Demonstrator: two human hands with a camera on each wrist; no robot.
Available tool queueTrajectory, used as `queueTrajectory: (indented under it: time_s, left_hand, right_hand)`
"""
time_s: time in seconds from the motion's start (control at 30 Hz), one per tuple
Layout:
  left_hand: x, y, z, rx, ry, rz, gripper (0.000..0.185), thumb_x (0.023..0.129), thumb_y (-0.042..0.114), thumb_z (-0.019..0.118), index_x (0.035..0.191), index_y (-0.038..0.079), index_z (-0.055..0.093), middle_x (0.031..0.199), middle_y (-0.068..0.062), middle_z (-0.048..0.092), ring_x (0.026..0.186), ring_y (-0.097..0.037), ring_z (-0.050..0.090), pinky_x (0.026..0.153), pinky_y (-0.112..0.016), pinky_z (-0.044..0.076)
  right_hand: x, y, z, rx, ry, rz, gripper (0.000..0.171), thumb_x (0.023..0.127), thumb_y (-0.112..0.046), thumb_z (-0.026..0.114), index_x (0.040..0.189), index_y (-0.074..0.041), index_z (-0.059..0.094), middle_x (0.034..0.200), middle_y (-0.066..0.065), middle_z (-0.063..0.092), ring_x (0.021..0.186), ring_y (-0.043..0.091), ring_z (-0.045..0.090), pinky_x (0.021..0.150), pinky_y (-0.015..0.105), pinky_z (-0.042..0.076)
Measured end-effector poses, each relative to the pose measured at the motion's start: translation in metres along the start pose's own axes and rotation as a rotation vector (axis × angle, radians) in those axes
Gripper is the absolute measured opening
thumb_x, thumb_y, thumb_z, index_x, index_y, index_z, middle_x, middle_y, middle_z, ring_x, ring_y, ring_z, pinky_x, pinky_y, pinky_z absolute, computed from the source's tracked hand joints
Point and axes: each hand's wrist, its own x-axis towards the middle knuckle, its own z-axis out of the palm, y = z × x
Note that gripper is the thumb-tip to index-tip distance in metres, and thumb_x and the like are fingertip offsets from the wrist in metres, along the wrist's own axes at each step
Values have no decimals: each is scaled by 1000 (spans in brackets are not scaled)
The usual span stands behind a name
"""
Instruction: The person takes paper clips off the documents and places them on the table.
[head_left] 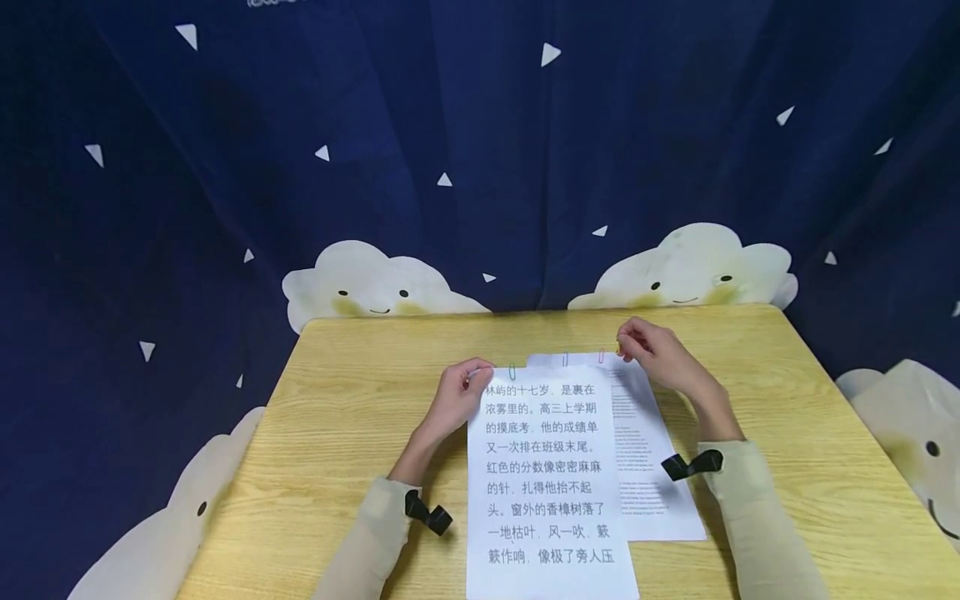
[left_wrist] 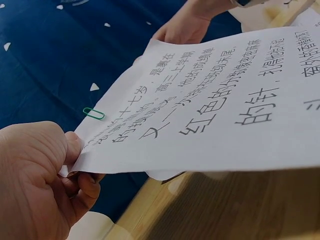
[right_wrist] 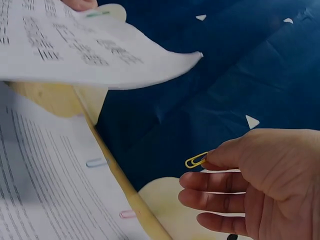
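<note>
My left hand (head_left: 467,385) (left_wrist: 70,167) pinches the top left corner of a sheet printed with large Chinese characters (head_left: 546,483) (left_wrist: 215,105) and lifts it off the table. A green paper clip (head_left: 512,372) (left_wrist: 93,113) sits on that sheet's top edge. Under it lies a second sheet with small print (head_left: 647,467) (right_wrist: 35,190), which carries a blue clip (head_left: 566,359) (right_wrist: 96,162) and a pink clip (head_left: 601,356) (right_wrist: 128,214) on its top edge. My right hand (head_left: 637,342) (right_wrist: 220,170) pinches a yellow paper clip (right_wrist: 196,160) just past that sheet's top right corner.
The wooden table (head_left: 360,433) ends at a far edge right behind the sheets. A dark blue curtain with white triangles and smiling clouds (head_left: 375,287) hangs behind and around it. Black bows (head_left: 427,512) mark both sleeve cuffs.
</note>
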Motion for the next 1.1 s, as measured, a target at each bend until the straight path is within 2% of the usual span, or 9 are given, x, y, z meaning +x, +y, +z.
queueTrajectory:
  time_s: [0.3,0.53,0.63,0.8,1.1]
  left_hand:
    - [-1,-1,1,17,15,1,22,108,1,53,109,-10,72,95,-25,74,67,-24,70,59,-24,53]
    - [-1,-3,0,23,-1,7,22,108,1,53,110,-10,71,97,-25,74,69,-27,71,60,-25,54]
    - [0,-3,0,15,-8,1,22,108,1,53,112,-12,70,98,-25,74,69,-26,71,60,-25,54]
    - [0,-4,1,10,-3,-12,23,108,1,52,112,-13,70,98,-26,73,68,-25,71,60,-24,54]
    - [1,-7,1,33,1,13,21,107,0,54,110,-12,71,97,-24,74,69,-23,70,63,-25,53]
  right_hand:
    - [-2,16,-8,-32,17,53,19,112,-16,50,106,-1,62,91,18,67,84,37,62,64,27,46]
    - [-4,25,-16,-58,32,69,21,112,-15,48,108,0,61,91,15,65,84,35,60,62,28,44]
    - [-4,32,-18,-60,32,76,23,113,-15,47,110,2,61,93,16,65,87,37,60,63,27,45]
    - [-6,38,-20,-68,41,87,22,113,-14,45,109,2,60,95,17,65,87,32,61,66,28,46]
    - [-7,48,-21,-100,77,97,21,113,-16,43,107,-2,58,97,18,64,89,31,65,72,31,48]
